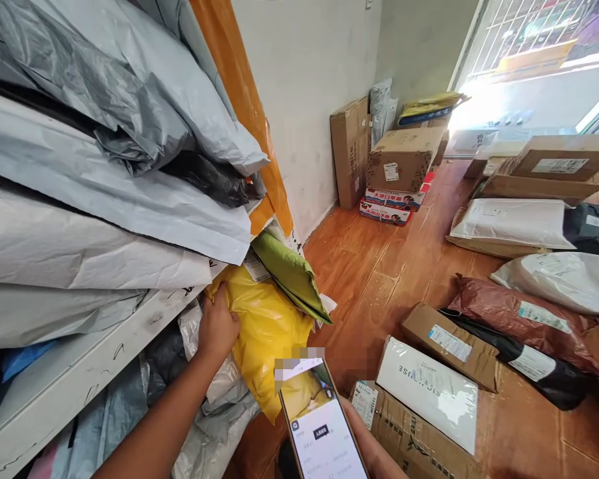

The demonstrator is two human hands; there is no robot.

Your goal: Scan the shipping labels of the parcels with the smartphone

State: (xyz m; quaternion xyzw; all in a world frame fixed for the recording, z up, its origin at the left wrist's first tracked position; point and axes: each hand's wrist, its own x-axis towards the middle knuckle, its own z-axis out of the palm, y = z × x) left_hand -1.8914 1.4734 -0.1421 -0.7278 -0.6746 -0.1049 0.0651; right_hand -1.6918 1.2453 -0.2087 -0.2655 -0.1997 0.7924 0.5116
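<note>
My left hand (218,326) is closed on the edge of a yellow plastic mailer bag (269,332) at the end of a shelf. In my right hand (367,439) is a smartphone (322,426), its lit screen facing me; most of that hand is hidden by the phone or below the view. The phone's upper end overlaps the lower right of the yellow bag. A green mailer bag (294,276) sticks out from the shelf just above the yellow one, with part of a white label (256,267) showing beside it.
Grey and white mailers (104,233) fill the shelf (100,362) on the left, with more bags underneath. Cartons (404,159) are stacked by the wall. Several parcels, including a white box (429,392) and a maroon bag (524,316), lie on the wooden floor (354,266).
</note>
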